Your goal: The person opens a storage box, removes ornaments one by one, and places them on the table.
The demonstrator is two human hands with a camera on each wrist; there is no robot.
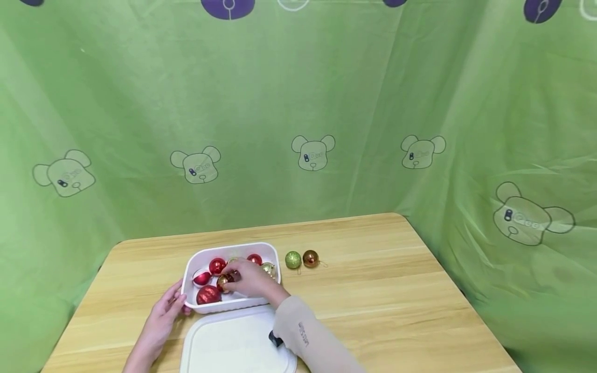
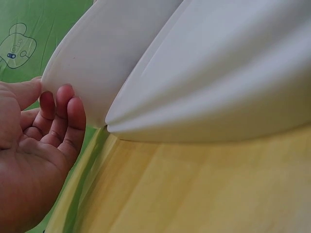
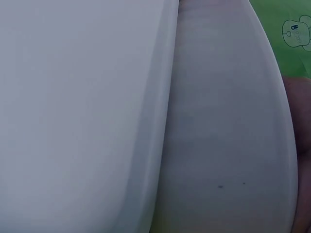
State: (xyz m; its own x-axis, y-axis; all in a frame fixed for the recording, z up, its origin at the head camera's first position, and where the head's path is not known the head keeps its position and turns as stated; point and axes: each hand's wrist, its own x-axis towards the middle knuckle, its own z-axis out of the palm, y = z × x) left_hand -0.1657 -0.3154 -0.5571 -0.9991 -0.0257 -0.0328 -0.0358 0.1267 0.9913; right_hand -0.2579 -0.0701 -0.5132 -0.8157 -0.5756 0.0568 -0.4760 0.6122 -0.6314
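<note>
A white plastic box [image 1: 233, 305] holds several Christmas balls, among them a plain red ball [image 1: 216, 266], a red-and-white ball [image 1: 201, 278] and a larger patterned red ball [image 1: 208, 295]. My right hand [image 1: 254, 280] reaches over the front rim and pinches a shiny gold-brown Christmas ball [image 1: 224, 283] inside, low among the others. In the right wrist view only part of that hand [image 3: 299, 116] shows past the rim. My left hand [image 1: 160, 316] holds the box's near left corner. Seen from the left wrist, its curled fingers [image 2: 73, 116] lie against the outer wall.
The white lid [image 1: 233, 344] lies flat in front of the box, partly under the right sleeve. To the box's right, a glittery green ball [image 1: 293, 260] and a brown ball [image 1: 310, 258] sit on the wooden table [image 1: 373, 300]. Green curtains [image 1: 261, 114] hang around it.
</note>
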